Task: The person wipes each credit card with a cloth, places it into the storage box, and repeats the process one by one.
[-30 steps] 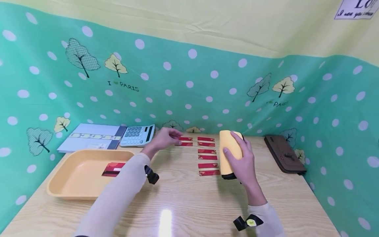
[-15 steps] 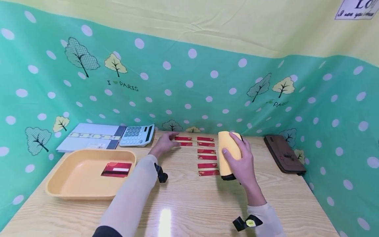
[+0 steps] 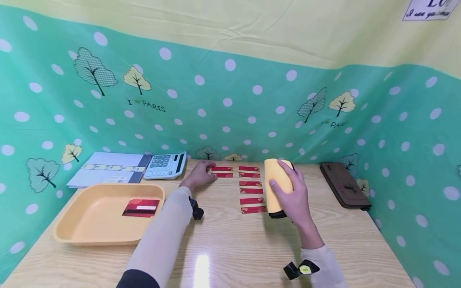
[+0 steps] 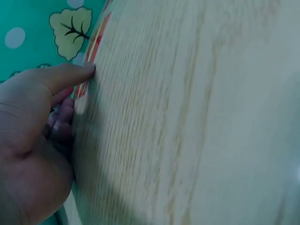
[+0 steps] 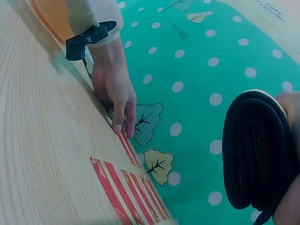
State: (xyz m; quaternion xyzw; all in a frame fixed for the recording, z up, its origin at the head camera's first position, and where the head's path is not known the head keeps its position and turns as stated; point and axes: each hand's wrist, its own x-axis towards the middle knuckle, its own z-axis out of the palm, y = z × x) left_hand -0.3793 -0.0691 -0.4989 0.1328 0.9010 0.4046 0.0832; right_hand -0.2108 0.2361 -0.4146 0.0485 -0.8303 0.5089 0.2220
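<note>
My left hand [image 3: 199, 175] rests at the left end of a pair of red strips [image 3: 222, 175] with gold print. In the left wrist view its thumb [image 4: 77, 74] touches or nearly touches a strip's edge, and the other fingers lie partly hidden beneath. More red strips [image 3: 251, 183] lie flat in a column to the right. My right hand [image 3: 296, 196] grips a rolled yellow pad [image 3: 275, 186] above the table; the right wrist view shows its black inner layers [image 5: 258, 154] coiled at the end.
An orange tray [image 3: 90, 238] with a red card [image 3: 141, 208] stands front left. Behind it lie a grey-blue folder [image 3: 108, 166] and a light-blue calculator [image 3: 165, 166]. A brown wallet [image 3: 343, 186] lies at the right. A green dotted cloth [image 3: 216, 92] walls the table.
My left hand has shifted slightly left off the strips to their left end, uncovering more of them and the tray's card. The right hand and rolled pad have barely moved.
</note>
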